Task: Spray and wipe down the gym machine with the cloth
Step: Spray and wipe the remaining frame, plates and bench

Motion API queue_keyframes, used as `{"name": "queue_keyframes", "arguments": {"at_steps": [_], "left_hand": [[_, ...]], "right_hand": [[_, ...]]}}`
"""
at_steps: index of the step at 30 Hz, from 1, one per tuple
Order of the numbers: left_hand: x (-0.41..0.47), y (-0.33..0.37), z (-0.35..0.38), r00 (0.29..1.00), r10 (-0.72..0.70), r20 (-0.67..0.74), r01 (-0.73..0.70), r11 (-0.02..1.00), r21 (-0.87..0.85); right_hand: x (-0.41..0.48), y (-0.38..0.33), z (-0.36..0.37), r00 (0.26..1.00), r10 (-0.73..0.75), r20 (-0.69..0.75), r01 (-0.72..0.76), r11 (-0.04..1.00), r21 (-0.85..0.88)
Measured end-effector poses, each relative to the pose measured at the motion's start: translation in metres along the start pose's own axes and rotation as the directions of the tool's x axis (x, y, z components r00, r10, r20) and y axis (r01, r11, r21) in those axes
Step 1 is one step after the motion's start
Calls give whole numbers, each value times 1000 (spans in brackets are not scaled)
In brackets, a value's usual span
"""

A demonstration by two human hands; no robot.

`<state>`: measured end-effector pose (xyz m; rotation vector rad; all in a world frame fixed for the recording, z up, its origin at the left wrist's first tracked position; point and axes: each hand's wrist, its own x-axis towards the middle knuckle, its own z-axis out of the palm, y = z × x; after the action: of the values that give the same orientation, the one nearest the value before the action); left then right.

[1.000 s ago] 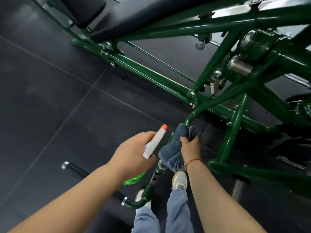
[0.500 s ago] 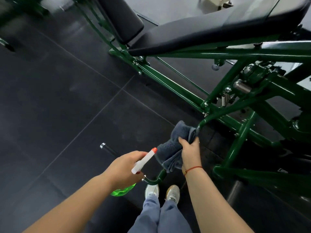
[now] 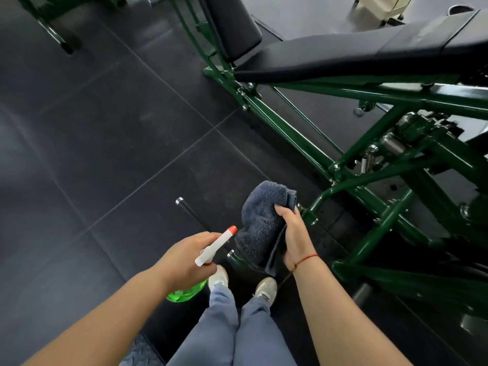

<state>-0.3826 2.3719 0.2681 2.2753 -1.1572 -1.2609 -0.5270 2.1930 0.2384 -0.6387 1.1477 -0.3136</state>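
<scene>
The dark grey cloth (image 3: 260,220) is in the lower middle of the frame, bunched up in the right hand (image 3: 295,239), whose fingers curl round it. It looks soft, thick and light, so it should squash and fold round a pipe. A full, firm grab in the middle of the bunch seems best, so no loose flap hangs down.

The left hand (image 3: 182,256) is just left of the cloth and grips the spray bottle (image 3: 215,247). The bottle's white nozzle with the orange tip points toward the cloth. It looks like light plastic, maybe slippery when wet, so the neck is a good place to hold it.

The green gym machine (image 3: 290,133) fills the right side. Its pipes look hard, smooth and shiny.

The cloth hides the bit of pipe under it, so I cannot tell if it touches the metal. The left hand hides most of the bottle's green body. The machine is cut off at the right edge.
</scene>
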Motion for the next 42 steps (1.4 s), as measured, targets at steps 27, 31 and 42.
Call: {"name": "queue_keyframes", "arguments": {"at_steps": [27, 31, 42], "left_hand": [[68, -226, -149, 888, 276, 367, -233, 960, -158], [86, -249, -121, 896, 224, 383, -253, 967, 27], [199, -342, 3, 948, 104, 302, -172, 963, 209]], "right_hand": [[29, 170, 219, 993, 24, -119, 22, 930, 366], [44, 183, 192, 896, -136, -423, 233, 955, 186], [171, 253, 109, 694, -536, -480, 211, 789, -577]]}}
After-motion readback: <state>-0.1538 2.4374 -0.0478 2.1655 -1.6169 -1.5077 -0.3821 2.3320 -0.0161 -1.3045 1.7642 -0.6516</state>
